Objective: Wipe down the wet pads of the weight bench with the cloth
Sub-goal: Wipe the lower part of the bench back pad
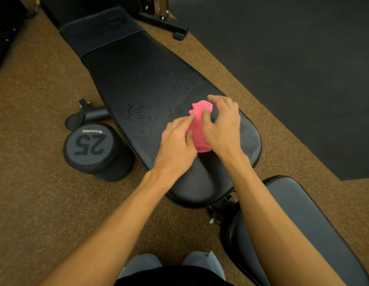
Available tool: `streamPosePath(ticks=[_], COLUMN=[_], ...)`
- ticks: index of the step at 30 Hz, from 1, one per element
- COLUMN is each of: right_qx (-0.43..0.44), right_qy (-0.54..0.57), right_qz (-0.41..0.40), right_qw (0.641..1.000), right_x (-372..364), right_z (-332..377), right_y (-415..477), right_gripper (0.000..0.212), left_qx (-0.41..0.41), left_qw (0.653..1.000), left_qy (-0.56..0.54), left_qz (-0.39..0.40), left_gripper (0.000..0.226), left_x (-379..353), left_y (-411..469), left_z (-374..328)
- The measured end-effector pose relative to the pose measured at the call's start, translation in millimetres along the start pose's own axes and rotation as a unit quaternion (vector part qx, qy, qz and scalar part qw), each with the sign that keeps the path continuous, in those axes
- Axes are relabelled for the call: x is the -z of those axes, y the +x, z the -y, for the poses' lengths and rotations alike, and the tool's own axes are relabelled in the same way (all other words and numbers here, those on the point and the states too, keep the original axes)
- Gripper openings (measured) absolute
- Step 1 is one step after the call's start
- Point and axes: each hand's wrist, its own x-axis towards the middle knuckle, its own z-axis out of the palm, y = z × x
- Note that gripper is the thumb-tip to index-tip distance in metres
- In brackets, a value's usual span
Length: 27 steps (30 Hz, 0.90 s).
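The long black back pad (142, 83) of the weight bench runs from the upper left toward me, with water droplets spread over its middle. A bunched pink cloth (200, 129) lies on the near part of that pad. My left hand (177, 145) pinches the cloth's left edge with its fingertips. My right hand (223, 124) covers the cloth's right side, fingers curled onto it. The black seat pad (299, 219) sits at the lower right, partly hidden under my right forearm.
A black dumbbell (90, 145) marked 25 rests on the brown speckled floor, left of the bench and touching its side. A metal rack foot (165, 23) stands behind the bench. Dark rubber matting (293, 69) covers the floor on the right. My shoes (171, 263) show at the bottom.
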Motion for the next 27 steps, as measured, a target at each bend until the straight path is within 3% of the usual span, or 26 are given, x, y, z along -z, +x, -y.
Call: streamPosePath(ticks=[5,9,13,18,24,27], right_qx=[-0.006,0.072,0.054,0.014,0.164,0.129], right_qy=[-0.058,-0.163,-0.171,-0.119,-0.072,-0.084], right_qz=[0.1,0.089,0.078,0.067,0.166,0.133], right_qw=[0.993,0.98,0.981,0.991,0.97,0.979], right_x=[-31,-44,-35,-40,-26,-14], right_z=[14,6,-6,0,-4,-20], right_y=[-11,-33,-23,18,12,15], right_gripper=[0.065,0.063,0.071,0.052,0.041,0.047], left_qx=[0.013,-0.002,0.017,0.015,0.016,0.019], left_qw=[0.993,0.984,0.982,0.979,0.977,0.975], left_qy=[0.07,0.119,0.129,0.154,0.159,0.165], left_qz=[-0.096,-0.134,-0.137,-0.132,-0.142,-0.145], left_gripper=[0.039,0.034,0.034,0.04,0.039,0.038], left_x=[31,46,44,40,39,38], left_y=[15,43,65,68,70,70], left_z=[34,60,75,79,83,82])
